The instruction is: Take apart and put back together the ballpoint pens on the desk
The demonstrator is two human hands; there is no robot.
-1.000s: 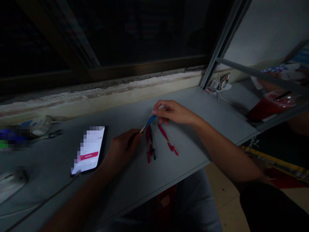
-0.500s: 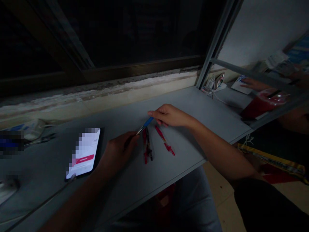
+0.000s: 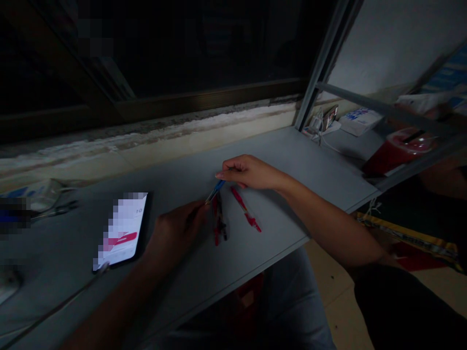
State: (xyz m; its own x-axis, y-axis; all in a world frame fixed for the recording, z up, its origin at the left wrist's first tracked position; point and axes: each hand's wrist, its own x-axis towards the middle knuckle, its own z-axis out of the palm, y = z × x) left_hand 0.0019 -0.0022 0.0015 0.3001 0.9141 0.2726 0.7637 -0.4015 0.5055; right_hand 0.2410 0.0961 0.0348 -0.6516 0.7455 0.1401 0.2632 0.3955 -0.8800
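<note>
My right hand (image 3: 248,171) pinches the upper end of a blue pen (image 3: 215,190) over the grey table (image 3: 292,160). The pen's silver tip points down-left into my left hand (image 3: 175,232), whose fingers are curled around something dark I cannot make out, likely a cap. On the table just below lie two pens side by side, red and dark (image 3: 218,221), and a separate red pen (image 3: 244,208) to their right.
A lit phone (image 3: 122,231) with a cable lies left of my left hand. Dim clutter sits at the far left. Beyond a metal frame post (image 3: 314,78) at the right stand a red drink cup (image 3: 396,150) and a white box (image 3: 359,120). A dark window runs behind the table.
The blue pen and my right hand have shifted slightly left and down toward my left hand. Another person's hand seen at the far right earlier is out of sight.
</note>
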